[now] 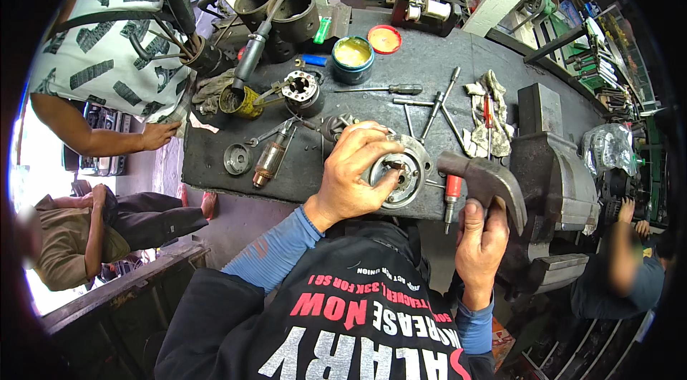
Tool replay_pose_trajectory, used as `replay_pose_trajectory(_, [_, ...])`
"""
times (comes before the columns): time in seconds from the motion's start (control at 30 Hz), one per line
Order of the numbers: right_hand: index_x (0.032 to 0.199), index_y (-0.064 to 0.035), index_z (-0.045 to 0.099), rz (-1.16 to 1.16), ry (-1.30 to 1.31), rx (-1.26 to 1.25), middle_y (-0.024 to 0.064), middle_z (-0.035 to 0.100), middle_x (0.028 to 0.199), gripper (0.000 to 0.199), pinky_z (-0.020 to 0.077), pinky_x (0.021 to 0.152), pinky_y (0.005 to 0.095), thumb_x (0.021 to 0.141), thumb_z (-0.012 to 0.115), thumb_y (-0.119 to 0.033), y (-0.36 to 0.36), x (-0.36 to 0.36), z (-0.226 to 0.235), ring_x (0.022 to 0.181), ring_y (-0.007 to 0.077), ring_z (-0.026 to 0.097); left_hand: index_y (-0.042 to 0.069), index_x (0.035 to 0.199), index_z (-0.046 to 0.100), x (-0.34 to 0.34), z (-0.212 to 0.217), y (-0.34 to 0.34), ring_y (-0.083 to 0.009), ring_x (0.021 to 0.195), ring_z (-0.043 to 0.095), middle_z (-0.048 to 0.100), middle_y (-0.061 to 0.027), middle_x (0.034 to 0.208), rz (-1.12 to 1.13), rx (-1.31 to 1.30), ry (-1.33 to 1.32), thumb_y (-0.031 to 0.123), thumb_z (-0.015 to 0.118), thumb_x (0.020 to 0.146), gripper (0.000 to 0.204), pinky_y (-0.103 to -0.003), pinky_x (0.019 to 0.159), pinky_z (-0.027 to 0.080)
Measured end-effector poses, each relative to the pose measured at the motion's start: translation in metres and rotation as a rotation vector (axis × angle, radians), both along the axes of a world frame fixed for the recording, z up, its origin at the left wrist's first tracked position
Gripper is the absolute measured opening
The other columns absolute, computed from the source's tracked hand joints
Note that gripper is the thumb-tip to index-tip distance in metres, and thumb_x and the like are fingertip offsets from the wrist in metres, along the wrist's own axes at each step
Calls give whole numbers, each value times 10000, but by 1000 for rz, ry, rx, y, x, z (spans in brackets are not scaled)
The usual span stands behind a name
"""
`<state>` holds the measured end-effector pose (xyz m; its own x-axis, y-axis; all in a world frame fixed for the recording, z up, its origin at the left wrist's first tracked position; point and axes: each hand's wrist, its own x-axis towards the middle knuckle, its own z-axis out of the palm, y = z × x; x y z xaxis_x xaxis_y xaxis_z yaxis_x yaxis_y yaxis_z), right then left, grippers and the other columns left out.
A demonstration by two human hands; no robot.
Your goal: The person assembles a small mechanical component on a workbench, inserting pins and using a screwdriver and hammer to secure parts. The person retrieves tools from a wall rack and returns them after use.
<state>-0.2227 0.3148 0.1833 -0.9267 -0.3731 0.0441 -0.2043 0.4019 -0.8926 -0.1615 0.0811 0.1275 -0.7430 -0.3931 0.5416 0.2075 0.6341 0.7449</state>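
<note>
Fingers of the left hand (pixel 352 183) curled half-open over a metal disc (pixel 413 181) on the bench (pixel 451 44), grip unclear; right hand (pixel 479 247) clasped a hammer (pixel 488 174). Disc seemed heavy, rigid, best held by its rim.

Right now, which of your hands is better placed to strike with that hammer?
Probably the right hand: it holds the claw hammer. The left hand seems less suited, being occupied at the round metal housing, reaching over its center.
</note>
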Motion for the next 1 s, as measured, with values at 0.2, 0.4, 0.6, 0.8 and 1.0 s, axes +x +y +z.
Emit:
replay_pose_trajectory(0.2, [1287,61,646,43,67,64,47,698,941,381,445,598,286,1115,652,-279,-1,8,-4,688,99,550,67,986,785,-1,1,-1,-337,1158,689,708,-97,1051,-22,-14,20,39,855,680,315,-465,1047,530])
replay_pose_trajectory(0.4, [1294,72,646,100,45,139,92,721,972,362,484,641,312,1114,642,-243,-5,11,11,719,148,606,60,920,776,0,-5,-4,-331,1138,701,706,-76,1009,-44,-41,38,20,851,667,267,-466,1024,542])
replay_pose_trajectory(0.6, [1279,66,681,245,431,191,182,760,1104,298,545,877,429,1072,671,-148,-24,5,16,987,331,733,55,908,774,-4,-3,-1,-329,1125,707,713,-74,985,-28,-16,45,-3,846,632,291,-445,996,557])
replay_pose_trajectory(0.8, [1226,64,689,113,383,89,169,765,1042,252,556,849,438,1073,650,-132,-20,7,29,908,331,731,45,892,773,-3,-4,-2,-330,1118,708,713,-79,968,-18,-21,53,-12,835,624,281,-443,990,558])
replay_pose_trajectory(1.0, [1210,66,685,306,596,329,202,749,1061,240,550,849,419,1039,689,-103,-25,2,15,941,362,728,44,885,776,1,-4,-5,-335,1099,710,709,-91,968,-10,-39,39,-16,815,629,266,-437,975,560])
